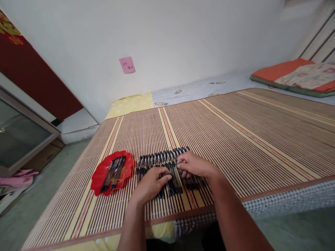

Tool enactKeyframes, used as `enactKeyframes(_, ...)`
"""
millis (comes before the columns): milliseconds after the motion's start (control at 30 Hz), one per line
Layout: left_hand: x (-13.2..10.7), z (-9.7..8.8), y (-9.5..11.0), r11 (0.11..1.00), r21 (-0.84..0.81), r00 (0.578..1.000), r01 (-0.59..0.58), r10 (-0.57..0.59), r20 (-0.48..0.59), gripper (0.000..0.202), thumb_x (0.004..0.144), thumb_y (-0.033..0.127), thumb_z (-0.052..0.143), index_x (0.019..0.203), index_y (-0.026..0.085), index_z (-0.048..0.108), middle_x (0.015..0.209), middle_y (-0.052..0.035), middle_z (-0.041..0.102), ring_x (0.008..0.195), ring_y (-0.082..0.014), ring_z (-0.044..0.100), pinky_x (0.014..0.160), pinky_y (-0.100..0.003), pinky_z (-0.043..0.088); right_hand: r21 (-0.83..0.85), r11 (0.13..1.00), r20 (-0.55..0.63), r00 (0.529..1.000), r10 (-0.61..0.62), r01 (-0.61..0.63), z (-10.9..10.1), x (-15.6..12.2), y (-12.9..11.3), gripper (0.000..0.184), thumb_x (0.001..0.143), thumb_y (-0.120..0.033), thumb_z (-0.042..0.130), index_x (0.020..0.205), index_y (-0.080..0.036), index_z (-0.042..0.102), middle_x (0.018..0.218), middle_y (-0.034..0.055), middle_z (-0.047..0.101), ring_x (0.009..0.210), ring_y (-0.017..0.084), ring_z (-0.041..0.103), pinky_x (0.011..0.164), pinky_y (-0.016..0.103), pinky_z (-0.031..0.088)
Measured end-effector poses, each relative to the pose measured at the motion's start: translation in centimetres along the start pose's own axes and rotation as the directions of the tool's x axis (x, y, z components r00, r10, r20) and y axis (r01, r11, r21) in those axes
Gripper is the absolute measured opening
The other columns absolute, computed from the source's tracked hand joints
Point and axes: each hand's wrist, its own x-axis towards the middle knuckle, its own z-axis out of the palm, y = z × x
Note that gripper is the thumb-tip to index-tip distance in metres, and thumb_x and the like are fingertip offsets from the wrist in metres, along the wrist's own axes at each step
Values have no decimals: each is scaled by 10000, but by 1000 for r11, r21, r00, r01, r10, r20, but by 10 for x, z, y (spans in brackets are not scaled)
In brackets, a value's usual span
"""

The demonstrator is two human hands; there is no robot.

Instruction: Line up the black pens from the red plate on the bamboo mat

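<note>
A row of several black pens (pixel 163 157) lies side by side on the striped mat, their dark ends toward the wall. Over the left part of the row is my left hand (pixel 155 182), its fingers curled together above the pens' near ends. My right hand (pixel 192 164) is at the right part of the row, fingers bent and pinched close to the pens. What either hand holds, if anything, is hidden by the fingers. To the left, a red scalloped plate (pixel 94 177) has a few more pens (pixel 114 172) lying in it.
The striped mat (pixel 225 146) covers a bed against a white wall. A folded orange and floral quilt (pixel 295 75) lies at the far right. A pink note (pixel 127 65) is stuck on the wall. At the left stands a glass-panelled frame (pixel 23 136) beside pink cloth (pixel 18 179).
</note>
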Motion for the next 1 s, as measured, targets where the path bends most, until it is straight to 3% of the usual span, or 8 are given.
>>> enactKeyframes(167,1,-2,-6,999,-5,999,34,-34,37,189,884,296,555,770,168,635,718,29,571,717,-141,508,686,-244,364,-44,999,7,1000,7,-6,2,8,9,228,931,-86,483,723,-164,534,576,6,637,545,130,674,458,179,477)
enactKeyframes(333,2,-1,-7,999,9,999,36,-36,2,165,889,277,559,786,175,637,726,27,594,725,-150,537,692,-249,384,-21,1000,18,1000,-11,12,-1,5,10,201,937,-119,473,757,-164,551,620,26,662,594,159,704,500,210,503)
enactKeyframes(467,6,9,1,996,75,997,-43,48,-63,139,895,209,562,919,199,699,896,-5,699,876,-183,615,814,-280,436,-99,995,-167,986,-22,6,-15,-3,9,187,938,-146,477,777,-167,569,683,29,680,574,133,674,539,210,468)
enactKeyframes(533,9,16,7,985,144,989,-97,112,-97,172,894,175,572,978,220,715,984,-13,715,968,-194,620,902,-303,436,-279,960,-323,945,-61,-33,-24,-6,11,189,918,-161,516,741,-169,582,705,35,685,616,133,661,578,217,432)
enactKeyframes(633,14,28,16,960,229,981,-161,181,-66,219,895,134,572,1003,242,729,1033,-15,718,1031,-198,611,955,-324,433,-503,834,-495,866,-64,-226,-34,-7,18,175,893,-180,554,735,-167,629,799,74,714,756,169,662,624,248,375)
enactKeyframes(767,15,33,23,953,251,986,-167,168,17,245,892,105,564,1012,241,730,1028,-16,725,1000,-197,632,909,-322,462,-553,729,-546,836,49,-404,-40,-8,26,175,910,-224,539,889,-151,696,950,141,735,876,229,675,652,289,355)
enactKeyframes(900,13,33,24,959,248,989,-140,147,-10,236,893,119,586,1045,244,717,1055,-16,723,1034,-205,631,942,-341,463,-553,720,-541,838,72,-419,-42,-10,32,198,901,-183,536,976,-119,708,1046,196,722,941,263,675,694,309,374)
enactKeyframes(1000,14,41,29,948,265,981,-178,192,-27,253,886,107,603,1070,248,704,1125,-17,703,1124,-202,597,1016,-353,439,-557,728,-514,854,74,-399,-42,-9,32,177,885,-156,554,955,-121,713,1033,186,727,940,257,676,695,305,375)
